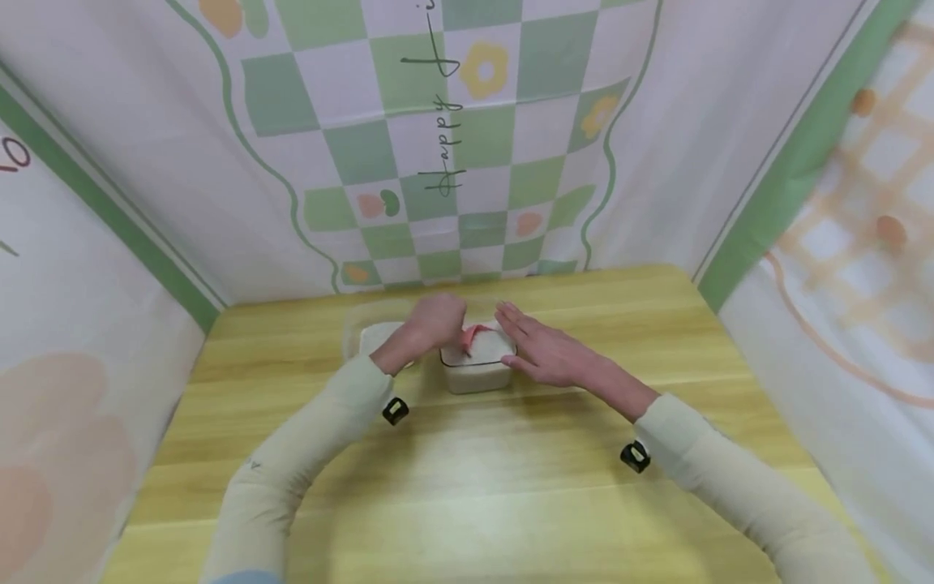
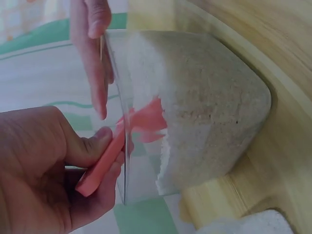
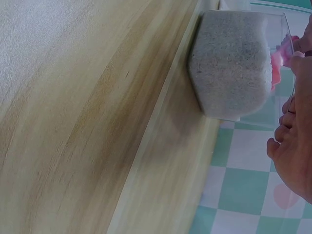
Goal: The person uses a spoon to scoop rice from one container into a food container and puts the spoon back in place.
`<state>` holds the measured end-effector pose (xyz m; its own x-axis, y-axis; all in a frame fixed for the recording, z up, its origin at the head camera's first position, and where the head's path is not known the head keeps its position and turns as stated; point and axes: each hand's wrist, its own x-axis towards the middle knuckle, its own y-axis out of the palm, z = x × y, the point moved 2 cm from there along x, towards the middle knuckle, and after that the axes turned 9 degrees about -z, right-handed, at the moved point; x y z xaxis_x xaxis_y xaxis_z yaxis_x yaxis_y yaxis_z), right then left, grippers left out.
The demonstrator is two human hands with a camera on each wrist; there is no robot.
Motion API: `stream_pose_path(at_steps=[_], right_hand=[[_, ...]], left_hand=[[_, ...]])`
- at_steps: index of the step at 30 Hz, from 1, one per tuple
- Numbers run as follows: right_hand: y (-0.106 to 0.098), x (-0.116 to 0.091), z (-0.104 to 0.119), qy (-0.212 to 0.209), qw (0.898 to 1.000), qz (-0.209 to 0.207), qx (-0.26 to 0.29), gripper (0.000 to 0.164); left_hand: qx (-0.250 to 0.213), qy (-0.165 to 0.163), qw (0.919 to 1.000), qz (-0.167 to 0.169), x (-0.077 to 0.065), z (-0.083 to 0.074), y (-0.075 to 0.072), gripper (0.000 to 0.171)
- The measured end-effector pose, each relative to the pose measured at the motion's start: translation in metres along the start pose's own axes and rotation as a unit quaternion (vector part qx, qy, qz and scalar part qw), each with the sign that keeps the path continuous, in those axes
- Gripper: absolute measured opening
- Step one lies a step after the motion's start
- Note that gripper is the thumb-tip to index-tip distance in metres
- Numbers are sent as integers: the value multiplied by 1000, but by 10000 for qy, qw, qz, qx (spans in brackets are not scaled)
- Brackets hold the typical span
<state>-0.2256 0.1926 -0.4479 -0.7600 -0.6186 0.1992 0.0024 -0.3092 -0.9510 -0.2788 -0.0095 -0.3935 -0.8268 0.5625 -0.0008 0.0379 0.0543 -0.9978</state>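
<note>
A clear square container (image 1: 477, 380) with pale, sand-like grains stands near the back of the table. Over its rim my left hand (image 1: 430, 323) grips the handle of a pink toy tool (image 2: 105, 163), shovel-like with a flared end. That end (image 2: 148, 117) lies at the surface of the grains (image 2: 204, 97); its exact shape is partly hidden. My right hand (image 1: 550, 353), fingers straight, rests against the container's right rim. In the right wrist view the right hand (image 3: 295, 146) is partly cut off by the frame's edge.
Left of the container, partly behind my left forearm, is a second clear container (image 1: 352, 324) with whitish contents (image 1: 375, 334). A patterned cloth (image 1: 474, 162) hangs behind the wooden table (image 1: 467, 503), with more cloth along both sides.
</note>
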Motion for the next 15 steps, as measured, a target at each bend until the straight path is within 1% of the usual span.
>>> stream_pose_path(at_steps=[3,6,11,15], right_hand=[[-1,0,-1,-3,10000,-5,-22,73],[-1,0,-1,18,10000,19,3,74],[-1,0,0,31,10000,13,20,74],[0,0,0,37,10000,11,-25,73]], left_hand=[[-375,-147,9990,167,-4,5,-5,41],[-936,-283,9947,314,-8,12,-7,43],[-1718,-345,9835,453,-16,25,-8,43],[-2165,-349,9744,495,-24,35,-5,47]])
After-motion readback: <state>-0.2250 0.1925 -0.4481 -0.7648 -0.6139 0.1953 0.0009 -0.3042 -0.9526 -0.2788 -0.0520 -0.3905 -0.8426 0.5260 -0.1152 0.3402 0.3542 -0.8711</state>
